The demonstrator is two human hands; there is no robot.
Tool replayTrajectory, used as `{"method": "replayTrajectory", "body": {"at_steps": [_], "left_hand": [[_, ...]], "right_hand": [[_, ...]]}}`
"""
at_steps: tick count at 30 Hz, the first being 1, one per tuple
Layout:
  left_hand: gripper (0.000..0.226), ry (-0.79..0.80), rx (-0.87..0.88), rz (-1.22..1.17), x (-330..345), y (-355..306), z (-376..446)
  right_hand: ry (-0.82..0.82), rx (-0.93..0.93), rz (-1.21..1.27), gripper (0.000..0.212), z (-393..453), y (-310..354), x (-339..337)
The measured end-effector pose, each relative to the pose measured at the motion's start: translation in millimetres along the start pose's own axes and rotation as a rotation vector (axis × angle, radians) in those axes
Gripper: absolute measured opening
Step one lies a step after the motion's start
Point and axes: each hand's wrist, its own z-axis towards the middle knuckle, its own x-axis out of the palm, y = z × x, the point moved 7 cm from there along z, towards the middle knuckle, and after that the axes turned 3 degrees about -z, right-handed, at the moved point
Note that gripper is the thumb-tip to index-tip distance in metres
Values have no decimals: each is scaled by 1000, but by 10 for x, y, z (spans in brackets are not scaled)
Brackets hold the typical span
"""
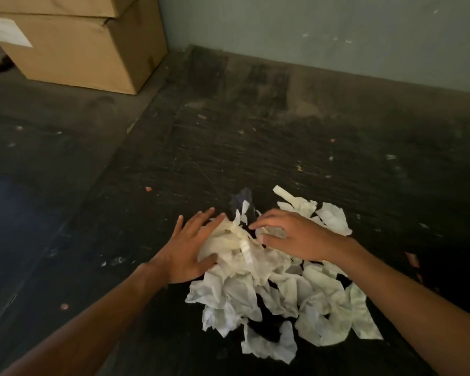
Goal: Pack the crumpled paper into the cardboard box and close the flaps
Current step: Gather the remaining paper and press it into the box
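Crumpled paper (277, 283) — dark scuffed floor (228, 147).

Stacked cardboard boxes (73, 42): running off the top and left edges.
Dark scrap (242, 203) behind the crumpled paper (269, 280): blurring, too unclear to name.
Forearms: running off the bottom and right edges.

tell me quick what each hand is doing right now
Left hand: open, fingers straight, pressing the side of the crumpled paper pile.
Right hand: open, fingers relaxed, resting on top of the pile.
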Motion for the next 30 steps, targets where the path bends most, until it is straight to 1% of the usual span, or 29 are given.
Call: {"method": "replayTrajectory", "body": {"at_steps": [1, 2, 3, 4, 5, 6, 7, 8, 9, 10, 12, 14, 15, 16, 18, 20, 21, 22, 23, 25, 28, 30], "left_hand": [[85, -3, -7, -17, -13, 26, -102], [80, -22, -23, -50, -40, 62, -204], [76, -53, -53, -88, -67, 112, -305], [74, -81, -91, -114, -89, 161, -402], [81, -87, -139, -129, -83, 209, -477], [94, -63, -184, -125, -44, 240, -518], [109, -16, -215, -101, 17, 237, -537], [123, 35, -227, -64, 89, 189, -545], [133, 76, -219, -31, 159, 107, -531], [140, 101, -198, -9, 213, 0, -499], [148, 132, -134, 25, 294, -250, -423], [151, 167, -55, 91, 389, -486, -354], [151, 185, -16, 121, 445, -588, -331], [151, 198, 18, 141, 498, -676, -313], [150, 201, 65, 178, 591, -786, -278], [147, 193, 84, 215, 657, -834, -239], [145, 188, 86, 231, 683, -838, -214], [142, 186, 85, 252, 711, -831, -185], [139, 184, 84, 278, 735, -816, -159], [133, 171, 80, 314, 764, -784, -136], [117, 119, 81, 289, 750, -740, -129], [101, 29, 117, 264, 697, -750, -133]], "right_hand": [[-61, -17, 80, 30, -159, 42, -61], [-160, -26, 170, 29, -317, 44, -161], [-294, -9, 242, 29, -465, -30, -276], [-438, 51, 283, 33, -603, -169, -384], [-555, 152, 281, 38, -711, -376, -465], [-615, 280, 257, 47, -770, -606, -504], [-604, 412, 236, 56, -785, -826, -495], [-540, 518, 210, 64, -774, -1011, -436], [-455, 567, 186, 70, -736, -1147, -353], [-365, 567, 175, 73, -669, -1226, -257], [-191, 467, 126, 70, -531, -1165, -88], [-36, 330, 53, 68, -438, -938, 56], [32, 279, 8, 71, -422, -837, 135], [95, 237, -46, 76, -424, -748, 226], [203, 181, -158, 97, -485, -628, 425], [275, 135, -248, 117, -596, -559, 591], [301, 121, -293, 122, -656, -549, 654], [318, 120, -339, 122, -703, -554, 708], [320, 127, -389, 117, -729, -558, 746], [254, 144, -476, 109, -728, -555, 789], [45, 113, -479, 106, -692, -524, 834], [-113, 59, -397, 93, -697, -503, 843]]}}
